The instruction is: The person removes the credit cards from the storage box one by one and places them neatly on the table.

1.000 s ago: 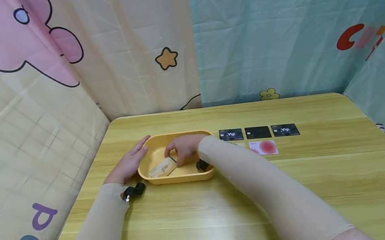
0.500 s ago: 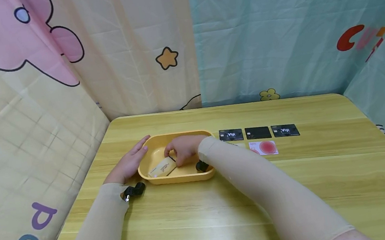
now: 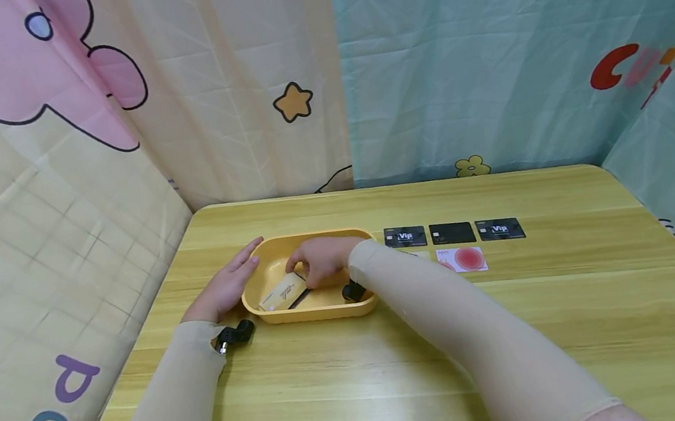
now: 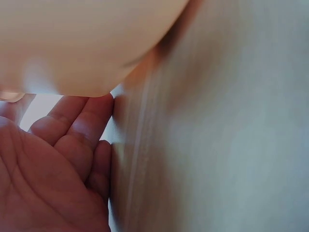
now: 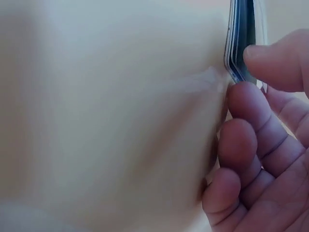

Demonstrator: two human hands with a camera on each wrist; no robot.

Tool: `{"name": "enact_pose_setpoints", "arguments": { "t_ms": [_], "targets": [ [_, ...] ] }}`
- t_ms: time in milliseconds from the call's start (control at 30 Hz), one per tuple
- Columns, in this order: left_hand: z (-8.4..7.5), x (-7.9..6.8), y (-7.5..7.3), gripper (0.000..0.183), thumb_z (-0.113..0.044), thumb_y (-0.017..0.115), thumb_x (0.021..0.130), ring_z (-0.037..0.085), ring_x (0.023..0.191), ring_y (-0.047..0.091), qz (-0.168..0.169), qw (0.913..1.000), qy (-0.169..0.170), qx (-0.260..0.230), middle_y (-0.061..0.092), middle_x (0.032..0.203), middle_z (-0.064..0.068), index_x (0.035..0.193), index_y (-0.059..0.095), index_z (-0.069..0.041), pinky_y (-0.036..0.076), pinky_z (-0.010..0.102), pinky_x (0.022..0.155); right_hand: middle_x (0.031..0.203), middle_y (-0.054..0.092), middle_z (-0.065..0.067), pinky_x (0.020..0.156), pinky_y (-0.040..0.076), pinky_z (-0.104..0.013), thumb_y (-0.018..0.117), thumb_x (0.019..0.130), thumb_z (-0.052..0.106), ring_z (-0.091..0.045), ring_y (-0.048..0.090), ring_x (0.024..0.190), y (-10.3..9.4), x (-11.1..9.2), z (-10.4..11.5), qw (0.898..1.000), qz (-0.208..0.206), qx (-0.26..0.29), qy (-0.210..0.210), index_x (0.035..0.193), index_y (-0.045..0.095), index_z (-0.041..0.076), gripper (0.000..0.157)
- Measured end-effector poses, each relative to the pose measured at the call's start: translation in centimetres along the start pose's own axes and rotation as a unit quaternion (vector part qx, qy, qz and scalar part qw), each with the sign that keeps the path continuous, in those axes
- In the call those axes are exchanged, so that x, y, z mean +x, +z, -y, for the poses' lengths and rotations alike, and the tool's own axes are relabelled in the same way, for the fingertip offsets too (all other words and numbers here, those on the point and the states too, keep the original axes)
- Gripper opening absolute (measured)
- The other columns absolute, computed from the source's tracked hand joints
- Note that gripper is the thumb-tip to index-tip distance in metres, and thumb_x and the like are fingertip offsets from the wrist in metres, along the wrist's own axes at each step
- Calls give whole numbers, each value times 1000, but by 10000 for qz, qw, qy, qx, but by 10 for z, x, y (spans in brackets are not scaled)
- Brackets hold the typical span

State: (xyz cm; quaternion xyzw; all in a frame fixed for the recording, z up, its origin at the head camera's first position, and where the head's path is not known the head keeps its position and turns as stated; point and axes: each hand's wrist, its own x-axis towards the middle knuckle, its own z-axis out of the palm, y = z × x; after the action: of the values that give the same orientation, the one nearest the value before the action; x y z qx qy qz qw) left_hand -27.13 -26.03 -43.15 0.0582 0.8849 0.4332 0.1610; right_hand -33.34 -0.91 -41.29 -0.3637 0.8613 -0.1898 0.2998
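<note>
A yellow plastic tray stands on the table, and a small stack of cards lies in its left part. The cream card with dark lettering is on top, and a dark edge shows beneath it. My right hand reaches into the tray and pinches the stack's right end between thumb and fingers. In the right wrist view, the thumb meets the card edges, which stand slightly apart; how many are held is unclear. My left hand rests against the tray's left outside wall, fingers extended.
Right of the tray on the wooden table, black cards form a row: a Vip card, a plain black card and another Vip card. Below them lie a pink-and-white card and a pale card partly hidden by my right sleeve. Printed curtains surround the table.
The cream card has shifted slightly left in the tray, exposing more of the dark edge beneath it. My right fingers have moved slightly left and up with it; the left hand stays put.
</note>
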Motion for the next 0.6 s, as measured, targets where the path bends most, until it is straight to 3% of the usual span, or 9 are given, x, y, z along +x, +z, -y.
{"name": "enact_pose_setpoints", "arguments": {
  "t_ms": [367,600],
  "targets": [
    [-1,1,0,58,-51,33,114,47,154,36,36,9999,-44,-160,19,176,15,169,17,-42,34,62,124,70,54,5,55,36,-22,67,93,4,-10,47,57,-4,-3,2,9995,29,278,-160,146,60,12,54],
    [0,2,0,58,-51,32,114,49,155,32,29,10000,7,-2,19,176,17,169,17,-40,31,65,124,70,54,4,55,36,-22,66,93,4,-10,47,57,-4,-4,2,9991,6,384,-188,144,61,13,52]
  ]
}}
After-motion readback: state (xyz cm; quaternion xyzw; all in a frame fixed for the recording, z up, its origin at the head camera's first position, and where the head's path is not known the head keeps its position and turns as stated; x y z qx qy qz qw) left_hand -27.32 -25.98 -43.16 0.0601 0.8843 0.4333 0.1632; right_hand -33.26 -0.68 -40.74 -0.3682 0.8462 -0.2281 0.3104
